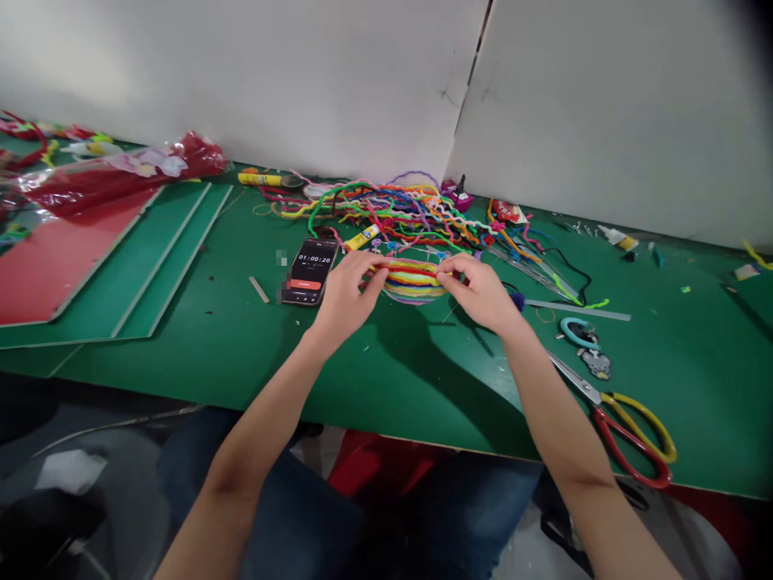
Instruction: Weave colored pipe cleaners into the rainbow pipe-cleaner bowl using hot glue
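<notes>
So the person's got a striped pipe-cleaner piece (414, 283) front and centre over the green tabletop (386, 391), and the surroundings are pretty messy. Right behind it there's a big tangle of pipe cleaners (386, 201) in every colour, with a yellow glue tube (362, 238) leaning into the near edge. A phone (309, 270) showing 01:00:20 lies just beside the left hand (353, 286), and further left are some flat green boards (181, 270) plus a red plastic-wrapped bundle (121, 177) that runs out of frame. Over on the right, scissors (599, 396) lie with their blades pointing at the right forearm, near a teal ring (576, 332) and a clear rod (583, 310). Hard to make out: both ends of the piece are tucked behind fingers, a pixelated patch covers the phone's left edge, and a dark blue thing (517, 300) is mostly hidden behind the right wrist. The piece's long axis runs sideways, roughly level, bands of red, yellow and blue going hand to hand. Left thumb and fingers pinch its left end, and the right hand (477, 288) pinches the other.
</notes>
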Tool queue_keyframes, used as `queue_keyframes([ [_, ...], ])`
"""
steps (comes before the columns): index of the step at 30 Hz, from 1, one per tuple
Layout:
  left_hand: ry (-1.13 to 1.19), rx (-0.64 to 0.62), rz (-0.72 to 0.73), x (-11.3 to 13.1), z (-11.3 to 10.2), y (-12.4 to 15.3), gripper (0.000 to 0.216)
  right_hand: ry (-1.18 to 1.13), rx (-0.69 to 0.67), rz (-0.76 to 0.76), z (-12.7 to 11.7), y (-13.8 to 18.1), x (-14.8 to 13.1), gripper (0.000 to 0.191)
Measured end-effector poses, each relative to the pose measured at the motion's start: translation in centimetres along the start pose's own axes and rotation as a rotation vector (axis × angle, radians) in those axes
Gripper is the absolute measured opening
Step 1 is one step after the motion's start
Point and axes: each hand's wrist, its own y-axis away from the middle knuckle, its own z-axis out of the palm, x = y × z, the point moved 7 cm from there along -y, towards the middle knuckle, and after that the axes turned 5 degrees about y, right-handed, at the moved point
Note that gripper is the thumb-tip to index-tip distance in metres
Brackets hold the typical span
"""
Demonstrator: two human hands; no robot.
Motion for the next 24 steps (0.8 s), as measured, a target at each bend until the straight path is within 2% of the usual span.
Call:
queue_keyframes([
  [3,-0.209,0.126,0.163,1.7,-0.3,0.6,0.026,0.086,0.056,0.003,0.9,0.2,-0.2,0.014],
  [5,-0.257,0.081,0.276,2.6,0.4,1.0,0.026,0.125,0.053,-0.008,1.7,0.3,-0.5,0.015],
  [7,-0.277,-0.030,0.339,2.9,1.4,1.2,0.025,0.157,0.030,-0.021,2.4,0.5,-0.9,0.014],
  [9,-0.290,-0.124,0.346,2.7,2.2,1.4,0.026,0.184,0.023,-0.028,2.8,0.7,-1.2,0.012],
  [11,-0.287,-0.160,0.336,2.4,2.4,1.4,0.027,0.199,0.027,-0.027,3.0,0.8,-1.3,0.012],
  [16,-0.257,-0.137,0.328,2.1,2.2,1.3,0.022,0.196,-0.023,-0.048,3.1,0.6,-1.3,0.014],
  [24,-0.263,-0.187,0.322,2.3,2.3,1.5,0.021,0.257,-0.111,-0.074,2.9,0.7,-1.6,0.018],
])
